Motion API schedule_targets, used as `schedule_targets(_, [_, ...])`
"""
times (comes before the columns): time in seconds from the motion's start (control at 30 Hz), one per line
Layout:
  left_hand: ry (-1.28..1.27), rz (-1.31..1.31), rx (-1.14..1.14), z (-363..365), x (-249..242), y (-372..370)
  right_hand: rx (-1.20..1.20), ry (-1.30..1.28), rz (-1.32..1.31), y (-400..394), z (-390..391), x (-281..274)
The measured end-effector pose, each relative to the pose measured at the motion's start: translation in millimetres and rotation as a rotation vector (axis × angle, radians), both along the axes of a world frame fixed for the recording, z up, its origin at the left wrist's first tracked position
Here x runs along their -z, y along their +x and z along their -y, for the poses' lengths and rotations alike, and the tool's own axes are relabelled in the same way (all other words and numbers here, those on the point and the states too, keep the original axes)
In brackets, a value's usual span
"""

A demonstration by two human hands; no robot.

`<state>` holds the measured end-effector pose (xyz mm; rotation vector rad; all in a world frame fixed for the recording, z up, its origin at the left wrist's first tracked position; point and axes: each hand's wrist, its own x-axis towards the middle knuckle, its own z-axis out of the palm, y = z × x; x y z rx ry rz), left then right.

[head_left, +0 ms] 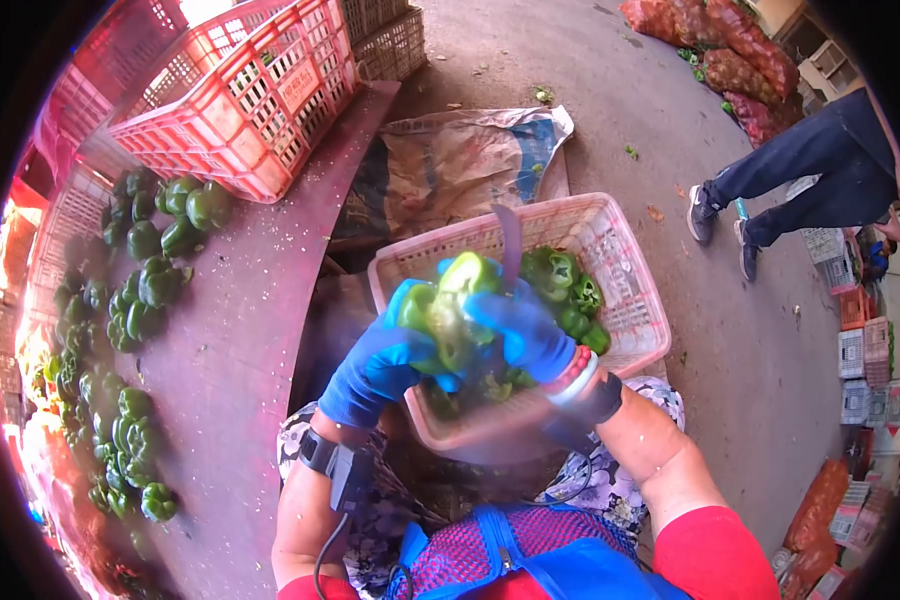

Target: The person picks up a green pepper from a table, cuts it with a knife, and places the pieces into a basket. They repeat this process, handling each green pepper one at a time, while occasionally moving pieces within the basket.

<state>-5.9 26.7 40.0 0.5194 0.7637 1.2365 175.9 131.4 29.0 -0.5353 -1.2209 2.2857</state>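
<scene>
In its blue glove, my left hand (378, 352) is closed around a cut green bell pepper (448, 318), whose pale inside shows. My right hand (532, 335), also gloved in blue, presses against the pepper's right side. From that hand a knife (509, 240) sticks up with its blade pointing away from me; its handle is hidden in the fingers. Both hands are over a pink plastic crate (634, 300) set in front of my knees. Inside the crate lie several green pepper pieces (562, 275), some showing hollow insides.
To the left, a table (240, 370) carries many whole green peppers (135, 440) and a pink slotted crate (270, 110). A crumpled sack (450, 165) lies beyond my crate. At right stands another person (810, 170), with mesh sacks (740, 60) behind and stacked crates (855, 350) farther along.
</scene>
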Motion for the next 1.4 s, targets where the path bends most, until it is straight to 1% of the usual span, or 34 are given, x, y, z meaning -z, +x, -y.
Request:
schedule_targets(0.07, [0.034,-0.049,-0.033,-2.5,8.7,1.0,0.010,-0.189,-0.074,1.5,-3.8,-0.1])
schedule_targets(0.1, [0.090,-0.185,-0.067,-3.9,16.9,1.7,0.044,-0.223,-0.115,0.1,-3.8,-0.3])
schedule_targets(0.13, [0.137,-0.326,-0.107,-5.4,25.1,2.3,0.014,-0.290,-0.214,4.5,-7.9,2.3])
schedule_targets(0.17, [0.120,-0.399,-0.150,-5.2,39.0,-1.2,-0.016,-0.356,-0.314,10.7,-14.1,7.0])
schedule_targets(0.2, [0.090,-0.117,-0.141,-9.9,32.4,-2.6,-0.048,-0.421,-0.414,14.7,-18.9,5.2])
schedule_targets(0.23, [0.041,0.161,-0.135,-14.7,25.8,-3.9,-0.046,-0.535,-0.455,18.0,-21.9,1.7])
schedule_targets(0.27, [0.152,0.231,-0.225,-22.2,23.4,-2.6,-0.028,-0.497,-0.406,23.9,-28.3,-6.0])
schedule_targets(0.33, [0.205,-0.085,-0.223,-26.2,6.0,-5.6,0.040,-0.316,-0.004,40.1,-44.3,-7.6])
schedule_targets(0.37, [0.213,-0.005,-0.208,-27.4,6.0,-3.9,0.006,-0.220,0.110,45.8,-49.9,-5.7])
schedule_targets(0.43, [0.219,0.161,-0.177,-26.1,10.7,1.1,0.001,-0.273,0.082,50.2,-49.9,-0.5])
schedule_targets(0.47, [0.208,-0.071,-0.199,-26.6,12.9,1.6,-0.005,-0.302,0.068,51.3,-48.0,1.6])
schedule_targets(0.5, [0.195,-0.305,-0.220,-27.0,14.7,1.0,0.012,-0.254,0.144,51.6,-43.9,-1.7])
schedule_targets(0.6, [0.132,-0.486,-0.283,-29.8,17.3,9.8,0.149,0.773,0.754,45.4,-39.4,12.4])
schedule_targets(0.63, [0.187,-0.636,-0.280,-30.9,16.9,13.0,0.136,0.643,0.689,41.7,-38.7,12.5])
schedule_targets(0.73, [0.296,-0.979,-0.345,-35.6,36.8,8.8,0.101,0.245,0.497,29.9,-26.4,2.9])
schedule_targets(0.77, [0.307,-0.953,-0.368,-37.5,37.4,13.7,0.026,0.059,0.378,26.9,-15.5,-8.2])
schedule_targets(0.8, [0.322,-0.973,-0.382,-39.6,38.7,18.2,0.065,-0.051,0.253,16.6,-3.2,-18.2])
schedule_targets(0.83, [0.297,-0.945,-0.352,-42.2,42.7,22.1,0.108,-0.017,0.282,11.1,0.6,-15.9])
schedule_targets(0.87, [0.225,-0.852,-0.287,-44.5,49.9,23.6,0.151,0.016,0.311,7.9,2.3,-12.0])
schedule_targets(0.9, [0.167,-0.782,-0.221,-47.5,54.0,22.5,0.145,0.108,0.329,10.8,-3.3,0.3])
schedule_targets(0.93, [-0.003,-0.390,-0.335,-48.5,24.4,35.8,0.133,0.204,0.346,12.4,-10.6,3.5])
schedule_targets(0.97, [0.060,-0.592,-0.293,-45.9,17.6,33.4,0.134,0.110,0.377,14.2,-13.5,2.2])
schedule_targets(1.0, [0.180,-0.968,-0.314,-46.3,16.5,30.8,0.168,0.320,0.439,14.1,-15.4,4.1])
schedule_targets(1.07, [0.240,-1.295,-0.214,-38.0,6.0,26.5,0.230,0.739,0.546,16.3,-14.9,11.3])
schedule_targets(1.1, [0.277,-1.312,-0.204,-38.3,14.9,24.4,0.270,0.874,0.527,17.2,-11.5,12.1])
schedule_targets(1.13, [0.247,-1.332,-0.188,-36.3,16.6,24.1,0.262,0.935,0.542,18.6,-8.5,12.5])
schedule_targets(1.2, [0.328,-1.372,-0.231,-27.3,3.8,24.2,0.227,1.052,0.515,14.4,-3.0,12.6])
schedule_targets(1.27, [0.268,-1.404,-0.102,-22.8,1.7,20.3,0.098,1.124,0.612,16.7,-0.7,3.0])
schedule_targets(1.33, [0.219,-1.490,-0.091,-20.3,10.4,20.1,0.099,1.077,0.418,13.0,-2.2,9.3])
schedule_targets(1.37, [0.207,-1.486,-0.108,-18.6,11.9,18.1,0.061,1.072,0.438,11.3,-2.0,6.0])
schedule_targets(1.4, [0.204,-1.476,-0.123,-17.9,11.7,18.0,0.047,0.957,0.427,8.4,1.1,1.0])
